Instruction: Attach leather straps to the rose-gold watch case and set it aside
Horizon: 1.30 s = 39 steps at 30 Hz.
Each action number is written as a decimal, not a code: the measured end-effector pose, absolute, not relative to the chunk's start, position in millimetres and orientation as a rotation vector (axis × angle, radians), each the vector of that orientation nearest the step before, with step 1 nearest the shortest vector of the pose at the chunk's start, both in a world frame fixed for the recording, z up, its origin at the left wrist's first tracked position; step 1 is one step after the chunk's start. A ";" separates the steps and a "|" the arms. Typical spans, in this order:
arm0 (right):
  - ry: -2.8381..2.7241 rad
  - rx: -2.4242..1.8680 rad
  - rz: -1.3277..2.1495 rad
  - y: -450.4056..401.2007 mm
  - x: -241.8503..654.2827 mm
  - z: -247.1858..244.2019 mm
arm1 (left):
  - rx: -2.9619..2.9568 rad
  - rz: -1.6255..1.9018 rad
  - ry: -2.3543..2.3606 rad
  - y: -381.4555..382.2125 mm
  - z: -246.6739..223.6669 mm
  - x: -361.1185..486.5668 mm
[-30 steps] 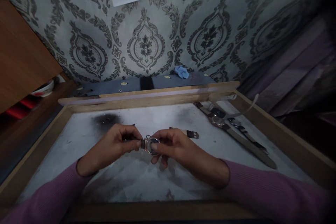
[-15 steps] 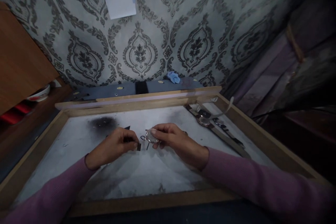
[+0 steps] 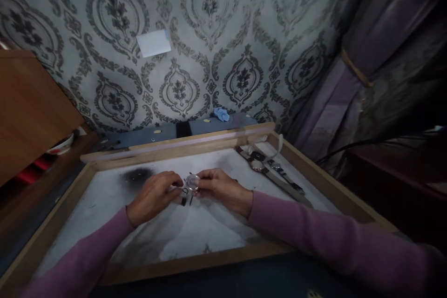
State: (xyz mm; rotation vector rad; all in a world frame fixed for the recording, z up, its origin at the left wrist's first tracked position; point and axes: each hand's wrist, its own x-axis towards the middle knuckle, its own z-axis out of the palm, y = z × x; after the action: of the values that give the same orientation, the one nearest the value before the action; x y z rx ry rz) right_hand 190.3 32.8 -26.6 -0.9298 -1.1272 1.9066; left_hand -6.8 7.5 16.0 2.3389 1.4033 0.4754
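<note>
The right hand (image 3: 221, 188) pinches the watch (image 3: 192, 182) near the middle of the frame. The left hand (image 3: 152, 198) is just beside it (I can't tell if it holds anything).

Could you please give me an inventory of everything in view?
Round watch case: 1, silver, in the right hand
Small pieces: at least 2, dark, by the left fingertips
Wristwatches: at least 3, mixed brown, grey and black, tray's right side
Tray: 1, wooden rim, whitish base, under the hands
Smudge: 1, black, tray's left side
Crumpled cloth: 1, light blue, behind the tray
Card: 1, white, on the wall
Wallpaper: grey, patterned, behind
Curtain: 1, purple, right
Cabinet: 1, orange-brown, left
Bowl: 1, white and red, left
Left hand: 1, bare, purple sleeve
Right hand: 1, bare, purple sleeve
</note>
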 end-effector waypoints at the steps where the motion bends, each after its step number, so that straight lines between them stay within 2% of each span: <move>1: -1.121 -0.902 1.910 32.5 188.9 -27.2 | 2.290 0.571 1.413 4.4 16.7 -6.4; 4: -1.130 -0.832 1.897 29.2 183.6 -26.8 | 1.996 0.759 1.354 -3.8 16.7 -0.4; 10: -1.317 -0.823 1.769 17.8 176.5 -19.7 | 1.423 0.918 1.308 -9.8 8.9 20.2; 17: -1.790 -1.068 1.371 26.6 180.7 -20.7 | 1.293 1.015 1.273 -4.6 21.2 2.3; 23: -2.330 -1.210 0.813 34.1 184.6 -18.5 | 1.174 1.034 1.269 1.1 23.8 -31.9; 29: -2.606 -1.323 0.346 22.9 181.8 -8.9 | 1.106 1.071 1.235 7.0 16.2 -48.1; 39: -2.983 -0.993 0.014 -8.1 138.9 -6.3 | 1.051 1.214 1.128 12.0 10.1 -59.2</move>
State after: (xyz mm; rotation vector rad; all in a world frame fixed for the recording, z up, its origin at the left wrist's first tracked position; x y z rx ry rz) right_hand 138.9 -8.1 -6.3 -0.9926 -2.9833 0.0141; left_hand -59.2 12.0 10.1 1.0508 1.1281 1.2144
